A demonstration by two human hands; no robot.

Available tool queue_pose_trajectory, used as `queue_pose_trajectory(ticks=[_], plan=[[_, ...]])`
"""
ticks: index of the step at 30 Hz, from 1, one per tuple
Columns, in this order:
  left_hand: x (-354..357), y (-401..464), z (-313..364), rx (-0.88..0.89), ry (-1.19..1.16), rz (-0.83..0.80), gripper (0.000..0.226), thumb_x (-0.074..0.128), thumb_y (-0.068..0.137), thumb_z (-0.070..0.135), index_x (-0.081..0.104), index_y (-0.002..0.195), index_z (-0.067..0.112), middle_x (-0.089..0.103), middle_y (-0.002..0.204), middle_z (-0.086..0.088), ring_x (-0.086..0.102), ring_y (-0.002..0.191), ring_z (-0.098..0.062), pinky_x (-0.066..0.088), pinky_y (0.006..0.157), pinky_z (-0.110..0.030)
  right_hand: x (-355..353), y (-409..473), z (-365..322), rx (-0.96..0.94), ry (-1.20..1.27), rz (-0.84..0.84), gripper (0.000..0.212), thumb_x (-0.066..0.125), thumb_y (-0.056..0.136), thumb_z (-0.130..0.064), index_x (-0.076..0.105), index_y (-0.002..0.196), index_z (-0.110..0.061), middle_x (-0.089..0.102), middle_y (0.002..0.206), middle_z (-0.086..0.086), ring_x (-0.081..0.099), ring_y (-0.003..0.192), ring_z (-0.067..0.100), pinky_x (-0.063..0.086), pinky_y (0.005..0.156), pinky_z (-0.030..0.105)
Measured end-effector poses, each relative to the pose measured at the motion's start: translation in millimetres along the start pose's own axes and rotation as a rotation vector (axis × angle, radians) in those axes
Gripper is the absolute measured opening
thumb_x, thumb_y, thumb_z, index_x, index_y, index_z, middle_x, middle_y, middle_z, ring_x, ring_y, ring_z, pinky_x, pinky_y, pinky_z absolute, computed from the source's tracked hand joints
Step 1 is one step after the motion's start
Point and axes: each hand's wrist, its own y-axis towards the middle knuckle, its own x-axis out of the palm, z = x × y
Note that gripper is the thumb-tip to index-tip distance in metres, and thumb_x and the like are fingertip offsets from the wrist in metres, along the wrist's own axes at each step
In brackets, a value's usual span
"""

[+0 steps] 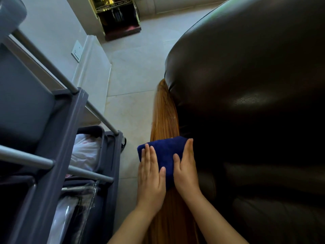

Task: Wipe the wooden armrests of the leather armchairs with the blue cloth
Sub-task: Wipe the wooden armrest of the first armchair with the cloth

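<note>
Blue cloth (164,152), folded thick and dark, lies across the wooden armrest (164,113) about midway along. The left hand (151,178) and right hand (186,171) press it flat, fingers extended, not gripping. The far stretch looks unwiped; only 1 leather armchair (255,103) shows.

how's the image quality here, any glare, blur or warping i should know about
Head view: glare patches on the leather armchair, whose lower seat sinks into deep shadow; wide-angle warping bends the cart rails and floor tiles; the wooden armrest looks streaked with blur; both hands and the blue cloth are fairly sharp.
</note>
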Motion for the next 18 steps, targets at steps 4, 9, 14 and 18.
queue_pose_trajectory(ticks=[4, 9, 14, 18], plan=[[0, 14, -5, -0.006, 0.035, -0.011, 0.060, 0.004, 0.084, 0.050, -0.020, 0.136, 0.031, -0.027, 0.146, 0.016, -0.025, 0.135, 0.004, -0.013, 0.113, -0.021, -1, 17, 6, -0.063, 0.076, -0.022, 0.059, 0.032, 0.098, -0.025, -0.015, 0.132, -0.037, -0.013, 0.145, -0.021, -0.009, 0.139, 0.000, -0.007, 0.102, 0.004], [0, 33, -4, 0.005, 0.145, -0.001, 0.058, 0.001, 0.082, 0.050, -0.027, 0.132, 0.037, -0.032, 0.144, 0.014, -0.031, 0.134, -0.001, -0.011, 0.115, -0.031, 0, 33, 8, -0.117, 0.064, -0.015, 0.057, 0.030, 0.098, -0.027, -0.013, 0.134, -0.037, -0.012, 0.146, -0.022, -0.009, 0.139, 0.001, -0.002, 0.110, 0.017], [1, 48, -5, 0.084, 0.159, 0.014, 0.057, 0.019, 0.095, 0.035, -0.022, 0.135, 0.040, -0.031, 0.146, 0.011, -0.030, 0.136, -0.006, -0.010, 0.114, -0.029, 0, 44, 7, -0.214, -0.062, -0.011, 0.055, 0.027, 0.099, -0.030, -0.012, 0.137, -0.037, -0.016, 0.147, -0.020, -0.014, 0.139, 0.000, -0.012, 0.101, 0.001], [0, 60, -6, 0.107, 0.094, 0.026, 0.062, 0.030, 0.098, 0.024, -0.017, 0.135, 0.040, -0.027, 0.146, 0.013, -0.025, 0.137, -0.008, -0.005, 0.115, -0.030, -3, 58, 4, -0.294, -0.129, -0.033, 0.053, 0.030, 0.099, -0.023, -0.004, 0.138, -0.034, -0.014, 0.148, -0.017, -0.016, 0.138, 0.002, -0.014, 0.100, 0.000]])
